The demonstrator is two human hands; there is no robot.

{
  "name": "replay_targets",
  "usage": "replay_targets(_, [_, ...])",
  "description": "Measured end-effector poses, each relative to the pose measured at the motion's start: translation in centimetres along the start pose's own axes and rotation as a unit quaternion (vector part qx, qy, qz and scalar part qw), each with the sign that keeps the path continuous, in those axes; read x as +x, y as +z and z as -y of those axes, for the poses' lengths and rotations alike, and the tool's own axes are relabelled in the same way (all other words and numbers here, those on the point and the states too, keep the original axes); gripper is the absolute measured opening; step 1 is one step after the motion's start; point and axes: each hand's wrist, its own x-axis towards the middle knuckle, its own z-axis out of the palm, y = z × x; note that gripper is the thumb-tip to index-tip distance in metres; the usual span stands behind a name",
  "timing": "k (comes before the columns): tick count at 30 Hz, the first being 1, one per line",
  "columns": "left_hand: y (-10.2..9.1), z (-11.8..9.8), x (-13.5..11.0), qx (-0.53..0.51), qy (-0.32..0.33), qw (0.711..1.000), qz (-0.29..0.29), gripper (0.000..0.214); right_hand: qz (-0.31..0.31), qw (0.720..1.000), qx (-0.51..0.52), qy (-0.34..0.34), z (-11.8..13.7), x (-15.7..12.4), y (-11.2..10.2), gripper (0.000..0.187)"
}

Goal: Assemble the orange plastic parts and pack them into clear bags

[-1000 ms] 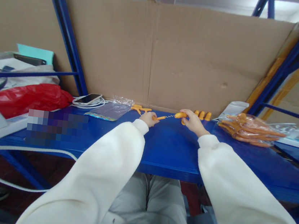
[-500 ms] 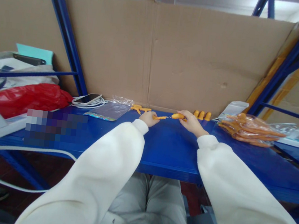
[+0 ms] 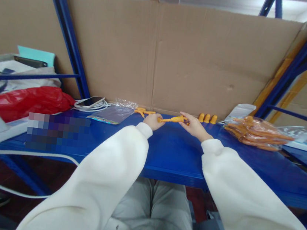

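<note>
Above the blue tabletop (image 3: 175,155), my left hand (image 3: 153,121) is closed around one end of a ridged, spiral-looking orange plastic rod (image 3: 166,120). My right hand (image 3: 195,127) pinches an orange plastic sleeve (image 3: 178,118) against the rod's other end. Rod and sleeve lie in one line, meeting between my hands; whether they are locked together I cannot tell. A branched orange part (image 3: 144,111) rests just beyond my left hand. Three small orange caps (image 3: 207,118) stand upright in a row behind my right hand.
Clear bags of orange parts (image 3: 254,133) lie at the right. To the left are a flat plastic packet (image 3: 113,113), a phone (image 3: 90,101) on a coiled white cable (image 3: 98,108), and a red bag (image 3: 29,101). A cardboard panel (image 3: 116,54) closes off the back.
The sleeve has moved left toward the rod. The thin coiled spring that showed between them is now covered. My right hand shifted slightly left, while my left hand stayed nearly still.
</note>
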Motion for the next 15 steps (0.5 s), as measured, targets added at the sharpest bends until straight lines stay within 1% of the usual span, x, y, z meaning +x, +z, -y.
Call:
replay_targets(5, [0.13, 0.32, 0.08, 0.023, -0.007, 0.999, -0.028, 0.026, 0.012, 1.000, 0.022, 0.013, -0.04, -0.01, 0.10, 0.057])
replay_targets(9, [0.23, 0.57, 0.14, 0.037, -0.012, 0.998, -0.040, 0.028, 0.022, 0.999, 0.045, 0.013, 0.06, 0.00, 0.11, 0.062])
replay_targets(12, [0.25, 0.59, 0.14, 0.048, -0.007, 0.998, -0.042, 0.029, 0.022, 0.998, 0.057, 0.025, 0.06, 0.03, 0.17, 0.059])
replay_targets(15, [0.12, 0.47, 0.04, 0.055, 0.000, 0.998, -0.044, 0.030, 0.018, 0.997, 0.068, 0.044, -0.06, 0.08, 0.37, 0.051])
